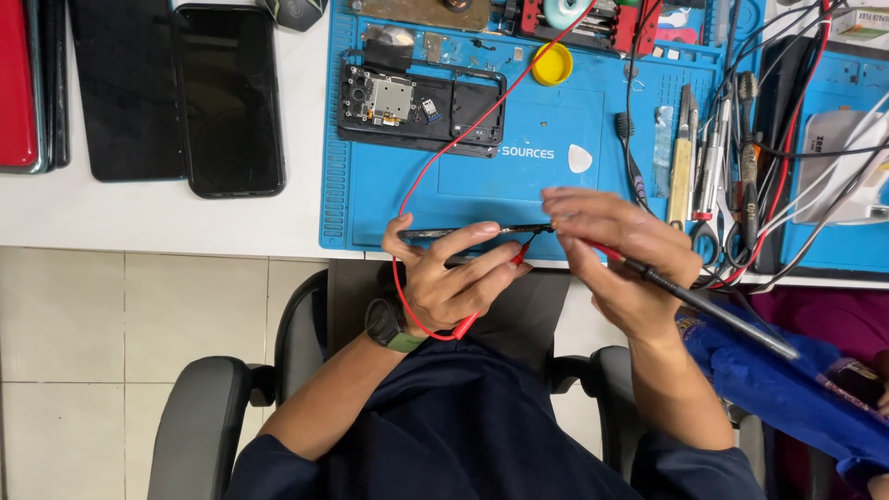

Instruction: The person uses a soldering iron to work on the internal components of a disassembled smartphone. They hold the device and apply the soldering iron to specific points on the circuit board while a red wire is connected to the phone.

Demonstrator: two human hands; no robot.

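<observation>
Over the blue mat (pixel 556 130), left hand (pixel 454 282) grips a thin phone board (pixel 463 231); right hand (pixel 620 255) pinches a black probe (pixel 713 310).

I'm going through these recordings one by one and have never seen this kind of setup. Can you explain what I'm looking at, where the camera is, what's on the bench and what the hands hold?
This is one camera worn on a person's head, looking down at their own hands. They sit in a chair at a white table with a blue work mat. The left hand holds a thin dark part edge-on, together with a red probe on a red wire. The right hand holds a dark probe like a pen. On the mat lie an opened phone, a yellow cap, a white pick and hand tools. Two dark phones lie on the left.
</observation>
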